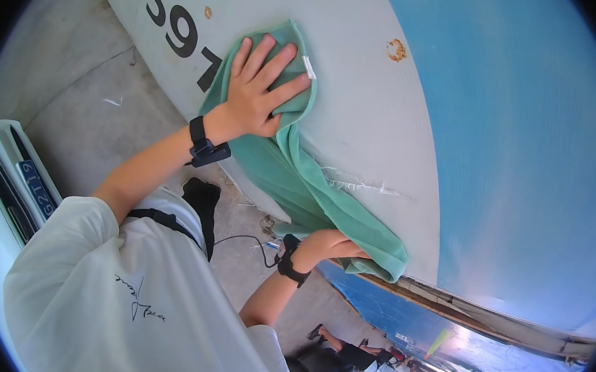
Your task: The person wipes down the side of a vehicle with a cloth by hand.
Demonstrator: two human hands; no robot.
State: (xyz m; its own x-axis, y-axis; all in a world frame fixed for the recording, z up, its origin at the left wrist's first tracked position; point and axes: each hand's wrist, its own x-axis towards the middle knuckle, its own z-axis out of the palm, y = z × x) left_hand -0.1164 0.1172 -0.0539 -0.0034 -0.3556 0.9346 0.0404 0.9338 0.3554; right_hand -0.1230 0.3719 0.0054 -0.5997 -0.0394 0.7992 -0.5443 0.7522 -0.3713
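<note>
A green cloth (264, 165) with a small white tag lies draped against a curved white panel (361, 113) bearing black digits. My left hand (260, 87) presses flat on the upper part of the cloth, fingers spread. Lower down, the cloth's far end is gripped by my right hand (335, 246), whose fingertips are partly hidden under its folds. White scuffs (365, 187) mark the panel beside the cloth. Both wrists wear black straps with small devices.
A blue surface (515, 134) borders the white panel, which has rusty spots (396, 50). A worn wooden edge (471, 314) runs along the bottom. A white car with a licence plate (35, 188) stands at left on concrete floor (99, 105). People (367, 369) are in the background.
</note>
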